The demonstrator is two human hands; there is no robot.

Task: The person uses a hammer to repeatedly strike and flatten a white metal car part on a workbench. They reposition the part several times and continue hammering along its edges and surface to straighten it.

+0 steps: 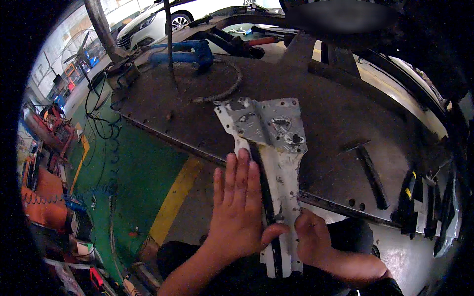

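A long, bent sheet-metal car body panel [284, 172], white and bare grey with a black strip along it, lies with its wide, holed end on the dark steel workbench [321, 123]. Its narrow end sticks out over the near edge toward me. My left hand [237, 207] rests flat along the panel's left side, fingers stretched out and thumb across the strip. At the right edge, my right hand [314, 239] is closed with curled fingers gripping the panel. A hammer [373, 175] with a dark handle lies on the bench to the right.
A blue hydraulic ram [182, 55] with a ribbed hose [237, 81] lies at the bench's far side. Coiled cables [101, 116] hang off the left. Dark tools [419, 207] stand at the right edge. Beyond are a white car [153, 24] and red equipment [52, 130].
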